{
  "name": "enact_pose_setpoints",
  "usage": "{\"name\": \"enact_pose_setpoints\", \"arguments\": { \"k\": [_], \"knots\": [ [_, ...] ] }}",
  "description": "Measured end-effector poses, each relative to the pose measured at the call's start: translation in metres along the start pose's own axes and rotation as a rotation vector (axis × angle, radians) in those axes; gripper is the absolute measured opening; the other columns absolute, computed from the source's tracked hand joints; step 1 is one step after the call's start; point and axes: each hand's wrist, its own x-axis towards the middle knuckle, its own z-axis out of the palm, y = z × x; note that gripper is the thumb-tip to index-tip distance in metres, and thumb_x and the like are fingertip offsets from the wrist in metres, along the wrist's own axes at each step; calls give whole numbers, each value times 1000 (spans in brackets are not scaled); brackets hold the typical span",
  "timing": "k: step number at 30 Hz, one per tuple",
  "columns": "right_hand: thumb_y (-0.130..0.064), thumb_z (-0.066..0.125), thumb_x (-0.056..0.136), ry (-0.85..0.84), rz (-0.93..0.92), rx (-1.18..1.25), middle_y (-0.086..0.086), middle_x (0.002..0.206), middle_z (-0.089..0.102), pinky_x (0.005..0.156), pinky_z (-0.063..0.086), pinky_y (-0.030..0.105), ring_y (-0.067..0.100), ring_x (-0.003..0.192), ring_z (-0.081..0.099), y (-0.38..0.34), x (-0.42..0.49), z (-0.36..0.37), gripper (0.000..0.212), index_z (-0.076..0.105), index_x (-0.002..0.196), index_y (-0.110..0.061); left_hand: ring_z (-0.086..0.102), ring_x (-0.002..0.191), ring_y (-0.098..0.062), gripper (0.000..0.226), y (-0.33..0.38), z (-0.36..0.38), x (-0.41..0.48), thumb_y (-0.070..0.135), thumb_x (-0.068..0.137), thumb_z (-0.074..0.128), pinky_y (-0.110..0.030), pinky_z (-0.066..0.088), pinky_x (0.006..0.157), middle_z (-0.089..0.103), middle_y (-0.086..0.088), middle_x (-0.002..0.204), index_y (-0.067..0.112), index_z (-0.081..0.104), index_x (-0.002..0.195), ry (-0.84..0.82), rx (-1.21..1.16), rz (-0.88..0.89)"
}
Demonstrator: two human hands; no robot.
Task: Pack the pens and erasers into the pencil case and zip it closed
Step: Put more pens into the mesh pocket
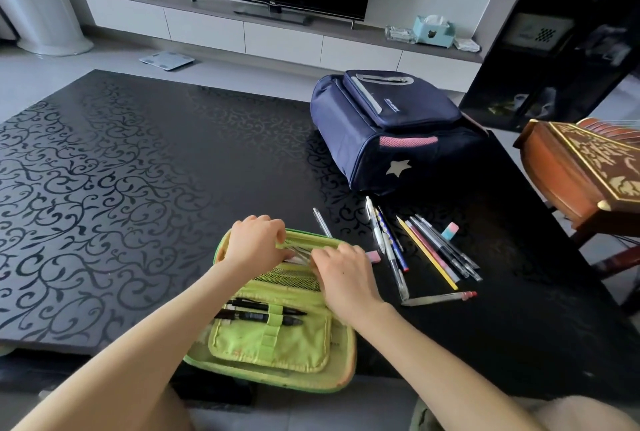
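A green pencil case (277, 344) lies open at the table's near edge, two black pens (263, 312) strapped in its near half. My left hand (254, 243) holds the mesh pocket of the far half. My right hand (343, 276) pushes a pen into that pocket; only a bit of the pen shows between my hands. Several pens and pencils (426, 250) lie loose to the right. A pink-and-blue eraser (450, 231) rests beyond them, and another eraser (373, 256) peeks out beside my right hand.
A navy backpack (391, 129) stands on the black patterned table (121, 170) behind the pens. One pen with a pink cap (440, 299) lies crosswise near the front. A wooden instrument (581, 170) sits off the table's right edge.
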Motion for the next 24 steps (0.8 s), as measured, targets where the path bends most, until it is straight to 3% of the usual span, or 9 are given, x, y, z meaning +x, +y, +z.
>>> {"name": "enact_pose_setpoints", "arguments": {
  "k": [2,5,8,11,15,17,19,21,24],
  "knots": [
    [-6,79,59,-1,14,18,-7,63,62,58,39,29,19,61,54,5,-5,-4,27,58,72,-19,52,99,-22,25,5,2,2,40,75,67,-31,37,80,57,5,96,25,61,94,-5,-72,-17],
    [-3,65,72,-59,-88,127,1,86,65,80,42,30,22,85,54,13,-8,-9,19,62,89,-12,52,98,-20,25,17,4,5,41,71,68,-29,38,77,57,7,95,27,60,91,-34,-234,-30],
    [3,51,81,-161,-71,308,7,102,65,88,38,27,23,102,51,24,-12,-15,26,62,102,-8,49,97,-19,47,27,6,9,62,66,66,-31,37,81,56,6,100,27,59,97,-96,-124,26],
    [8,49,80,-191,-116,379,6,102,65,90,43,33,22,104,52,34,-20,-12,29,64,98,-9,50,99,-20,50,32,5,13,66,65,65,-33,34,83,56,5,101,28,58,97,-116,-10,41],
    [9,49,78,-195,-123,446,5,102,64,93,41,30,21,106,51,36,-26,-9,30,64,97,-10,50,100,-20,48,42,1,17,65,65,66,-35,32,86,55,5,103,31,58,97,-162,86,33],
    [5,49,83,-118,6,561,0,102,67,85,45,21,13,97,58,39,-26,-13,28,65,99,-11,50,101,-20,42,47,0,17,61,67,68,-36,31,86,55,5,102,32,58,96,-164,109,4],
    [-2,50,89,90,245,566,-6,93,67,65,41,9,1,75,57,53,-20,-15,21,66,100,-12,50,102,-20,35,49,1,17,52,69,70,-35,30,84,53,5,100,32,58,96,-157,100,-10],
    [-11,50,93,206,535,409,-3,91,67,60,37,15,8,76,59,76,-9,-15,17,64,101,-12,51,99,-21,30,49,2,16,43,69,71,-34,29,80,50,5,95,32,58,94,-160,38,-16],
    [-20,50,94,33,794,180,7,104,65,63,39,27,25,91,62,109,7,-6,23,58,113,-9,47,90,-18,32,42,-3,14,40,65,73,-33,30,80,53,6,95,32,58,92,-186,-103,-58]
  ]
}}
